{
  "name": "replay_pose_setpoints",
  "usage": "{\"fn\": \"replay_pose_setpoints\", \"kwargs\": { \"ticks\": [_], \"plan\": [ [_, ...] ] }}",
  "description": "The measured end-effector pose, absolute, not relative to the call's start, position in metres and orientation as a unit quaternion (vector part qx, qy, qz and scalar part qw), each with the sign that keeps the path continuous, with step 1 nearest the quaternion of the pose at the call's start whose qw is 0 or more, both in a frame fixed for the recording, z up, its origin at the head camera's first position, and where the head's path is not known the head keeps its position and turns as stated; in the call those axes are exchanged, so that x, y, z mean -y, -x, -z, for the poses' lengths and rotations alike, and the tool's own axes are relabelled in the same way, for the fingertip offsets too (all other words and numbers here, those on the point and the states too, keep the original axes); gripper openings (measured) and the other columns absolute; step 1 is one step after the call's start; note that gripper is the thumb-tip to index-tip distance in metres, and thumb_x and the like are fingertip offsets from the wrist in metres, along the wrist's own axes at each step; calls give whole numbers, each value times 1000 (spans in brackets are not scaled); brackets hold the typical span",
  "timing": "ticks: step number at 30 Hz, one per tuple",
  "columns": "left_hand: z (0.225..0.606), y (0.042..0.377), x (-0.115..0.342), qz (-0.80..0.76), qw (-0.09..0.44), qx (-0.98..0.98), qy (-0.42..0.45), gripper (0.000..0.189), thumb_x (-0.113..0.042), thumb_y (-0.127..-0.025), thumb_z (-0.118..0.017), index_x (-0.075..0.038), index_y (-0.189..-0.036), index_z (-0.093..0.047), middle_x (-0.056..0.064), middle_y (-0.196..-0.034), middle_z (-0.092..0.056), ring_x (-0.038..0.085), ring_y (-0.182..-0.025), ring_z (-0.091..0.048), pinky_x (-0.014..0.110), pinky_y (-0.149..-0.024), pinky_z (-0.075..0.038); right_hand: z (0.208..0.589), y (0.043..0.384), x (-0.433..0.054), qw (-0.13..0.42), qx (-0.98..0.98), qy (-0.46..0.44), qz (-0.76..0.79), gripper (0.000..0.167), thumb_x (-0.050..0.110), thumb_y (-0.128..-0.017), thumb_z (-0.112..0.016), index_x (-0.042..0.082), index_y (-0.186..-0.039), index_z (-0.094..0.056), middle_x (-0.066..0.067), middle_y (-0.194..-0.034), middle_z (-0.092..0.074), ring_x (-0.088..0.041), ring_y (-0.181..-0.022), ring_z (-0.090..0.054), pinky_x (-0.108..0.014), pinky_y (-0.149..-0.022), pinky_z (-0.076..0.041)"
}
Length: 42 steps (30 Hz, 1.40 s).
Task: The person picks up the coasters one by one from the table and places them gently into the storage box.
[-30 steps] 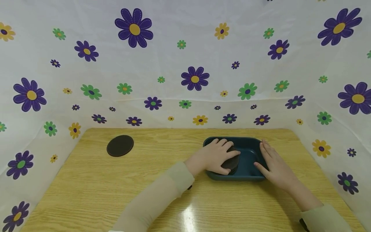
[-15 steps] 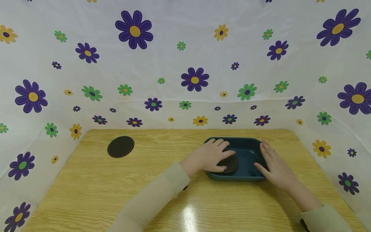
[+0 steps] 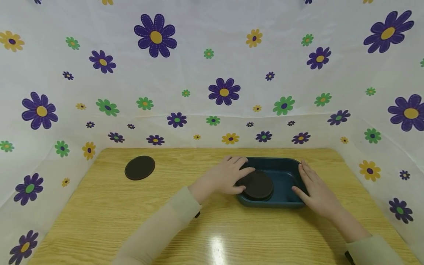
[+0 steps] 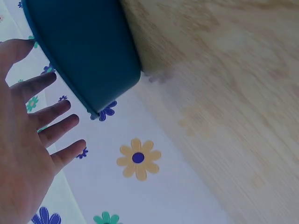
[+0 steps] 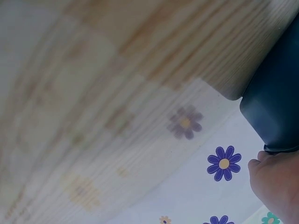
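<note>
A dark teal rectangular basin [image 3: 285, 184] stands on the right half of the table. Inside its left end lies a low stack of round black discs [image 3: 256, 186], like coasters. My left hand [image 3: 228, 175] hovers at the basin's left rim with fingers spread, thumb and index tips overlapping the stack's edge in the head view. In the left wrist view the left hand [image 4: 32, 112] holds nothing, its fingers apart beside the basin wall. At the basin's right end my right hand [image 3: 316, 189] grips the wall, thumb inside and fingers over the rim.
Another thin round black disc [image 3: 140, 168] lies flat at the back left of the wooden table [image 3: 165, 228]. A white cloth [image 3: 185, 66] with printed flowers hangs around the table's back and sides.
My left hand has let go of the black disc stack and drawn back leftward to the rim, uncovering the stack. The right hand and basin stay put.
</note>
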<state>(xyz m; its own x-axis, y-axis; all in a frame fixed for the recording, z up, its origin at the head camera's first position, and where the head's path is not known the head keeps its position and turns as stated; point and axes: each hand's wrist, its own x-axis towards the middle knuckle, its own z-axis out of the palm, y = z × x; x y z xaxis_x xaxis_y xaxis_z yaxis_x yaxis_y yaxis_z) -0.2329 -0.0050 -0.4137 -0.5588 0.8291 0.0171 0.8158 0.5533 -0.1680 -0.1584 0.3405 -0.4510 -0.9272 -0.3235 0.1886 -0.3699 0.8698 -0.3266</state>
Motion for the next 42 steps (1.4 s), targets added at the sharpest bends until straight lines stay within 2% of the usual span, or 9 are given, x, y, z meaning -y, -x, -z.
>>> {"fn": "replay_pose_setpoints", "kwargs": {
  "ticks": [11,16,18,23,25,34,42],
  "plan": [
    [410,231,41,-50,38,895,441,68,-54,-103,-59,-25,-163,-43,10,-167,-42,29,-154,-41,51,-125,-37,446,157,-339,54,968,-174,-172,84,35,-108,-59,-12,-164,-18,-32,-173,-15,-48,-163,-14,-25,-131,10],
    [410,234,61,-35,37,902,429,67,-50,-103,-61,-22,-162,-45,13,-164,-45,33,-153,-42,54,-125,-37,443,158,-336,41,970,-167,-172,85,37,-108,-59,-11,-165,-18,-31,-174,-13,-49,-162,-15,-42,-136,0],
    [410,235,69,-28,38,904,424,66,-48,-103,-63,-21,-161,-47,14,-163,-46,34,-152,-43,55,-125,-36,443,158,-335,41,970,-166,-173,85,37,-108,-59,-12,-165,-18,-31,-174,-13,-49,-162,-15,-44,-136,-2],
    [411,236,90,-16,37,911,410,66,-46,-102,-65,-19,-160,-48,16,-161,-46,37,-151,-43,57,-125,-36,446,158,-337,54,969,-171,-170,84,36,-108,-60,-12,-164,-19,-32,-174,-16,-49,-162,-17,-30,-133,6],
    [412,236,99,-11,36,914,404,65,-45,-102,-65,-18,-159,-49,17,-160,-47,38,-150,-44,58,-124,-36,447,158,-338,55,969,-172,-169,85,36,-108,-59,-12,-164,-19,-32,-174,-15,-49,-162,-16,-30,-133,6],
    [422,238,135,-3,46,928,370,65,-44,-102,-65,-16,-159,-50,19,-161,-46,39,-151,-44,60,-124,-36,447,158,-338,54,968,-167,-176,85,36,-107,-60,-12,-164,-20,-31,-174,-14,-52,-160,-19,-48,-135,-7],
    [426,234,166,2,63,939,339,61,-42,-101,-66,-15,-155,-54,20,-155,-51,40,-146,-48,60,-120,-41,447,158,-338,47,969,-166,-176,85,37,-108,-59,-12,-164,-18,-31,-175,-12,-52,-161,-17,-41,-135,0]
  ]
}}
